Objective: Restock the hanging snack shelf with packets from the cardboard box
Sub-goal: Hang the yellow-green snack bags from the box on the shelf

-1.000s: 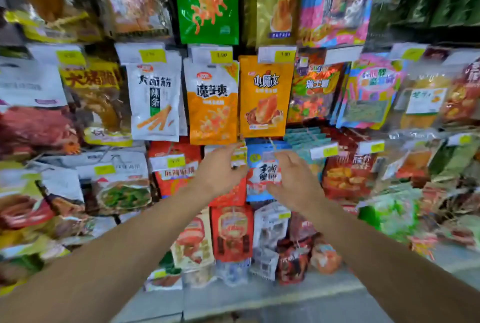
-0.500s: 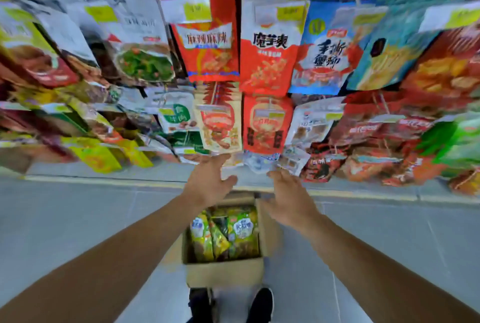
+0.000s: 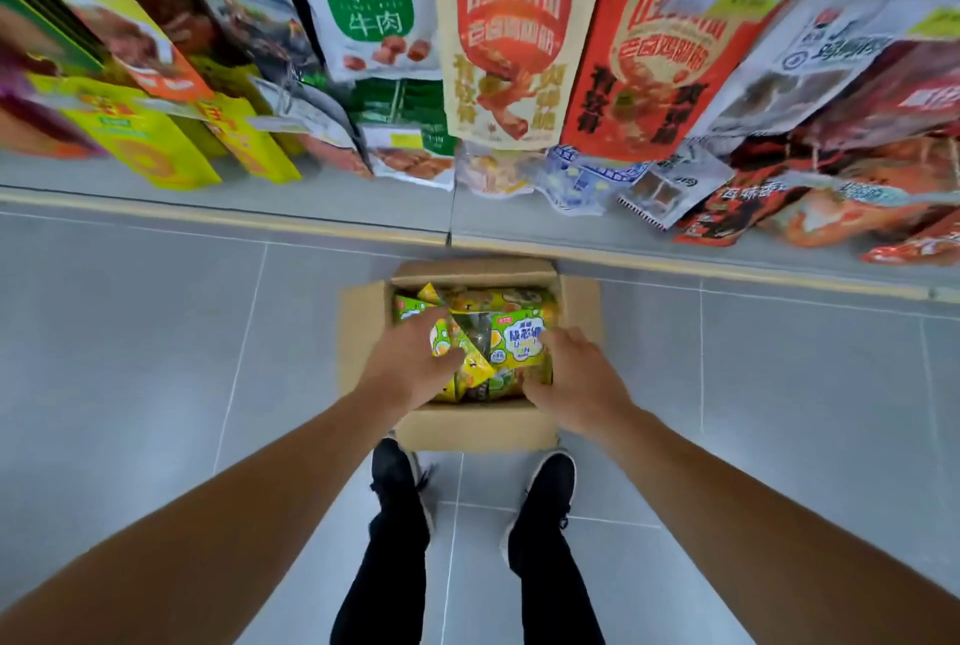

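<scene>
We're at the pick-up step: both hands down in the cardboard box, which sits on the floor tiles right in front of our shoes, just below the bottom row of the hanging snack shelf. The box is full of green-yellow packets, some flat, some tilted on edge.

Left hand lies over the packets on the left side, fingers spread and touching them; looks like it's about to gather, but we can't tell if anything is pinched yet, since the fingertips are partly buried. Right hand is at the right edge of the pile, fingers bent down beside the top packet w/ the white label; whether it has closed on that packet we can't tell either.

Nothing lifted so far, so this round of restocking is only starting. Next move, as we judge it: get a firm hold on a few packets, w/o crushing them, then straighten up and find the matching hook. We see no green-yellow packets hanging in the rows visible here, so the right hook is prob. higher up or off to a side.
</scene>
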Demonstrator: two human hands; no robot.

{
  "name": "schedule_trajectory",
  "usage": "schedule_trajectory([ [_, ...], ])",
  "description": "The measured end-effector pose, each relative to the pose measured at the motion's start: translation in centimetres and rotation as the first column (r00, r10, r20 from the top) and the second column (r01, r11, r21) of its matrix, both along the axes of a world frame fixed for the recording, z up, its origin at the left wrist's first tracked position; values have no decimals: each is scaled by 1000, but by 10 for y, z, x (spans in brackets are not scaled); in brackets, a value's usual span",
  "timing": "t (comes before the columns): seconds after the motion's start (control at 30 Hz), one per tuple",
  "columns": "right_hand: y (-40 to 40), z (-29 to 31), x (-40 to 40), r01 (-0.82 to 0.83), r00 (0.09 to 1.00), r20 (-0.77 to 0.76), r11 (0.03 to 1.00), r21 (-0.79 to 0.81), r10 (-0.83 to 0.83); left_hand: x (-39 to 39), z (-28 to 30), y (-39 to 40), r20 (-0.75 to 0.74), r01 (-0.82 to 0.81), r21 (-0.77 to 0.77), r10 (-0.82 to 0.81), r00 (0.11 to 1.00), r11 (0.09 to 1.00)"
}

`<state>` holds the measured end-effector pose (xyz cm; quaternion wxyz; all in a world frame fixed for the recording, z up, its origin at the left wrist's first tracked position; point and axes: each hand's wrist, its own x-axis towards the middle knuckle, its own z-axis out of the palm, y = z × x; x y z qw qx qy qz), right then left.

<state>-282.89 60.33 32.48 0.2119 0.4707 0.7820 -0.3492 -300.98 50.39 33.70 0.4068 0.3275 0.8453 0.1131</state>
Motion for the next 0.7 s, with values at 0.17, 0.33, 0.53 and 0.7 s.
schedule_trajectory([
  [0.17,-22,-82,-25,21,999,31,998,-63,-19,-28,-86,-23,61,-44,-68,48,997,997],
  [0.33,-40,-169,-54,53,998,40,986,-158,-48,-54,-166,-38,104,-120,-68,127,986,990],
  [0.53,-51,-265,-97,104,995,29,973,-204,-100,-81,-259,-42,120,-185,-77,193,974,980],
  [0.7,-46,-339,-130,178,984,57,968,-177,-170,-99,-327,-40,129,-202,-89,213,968,975],
])
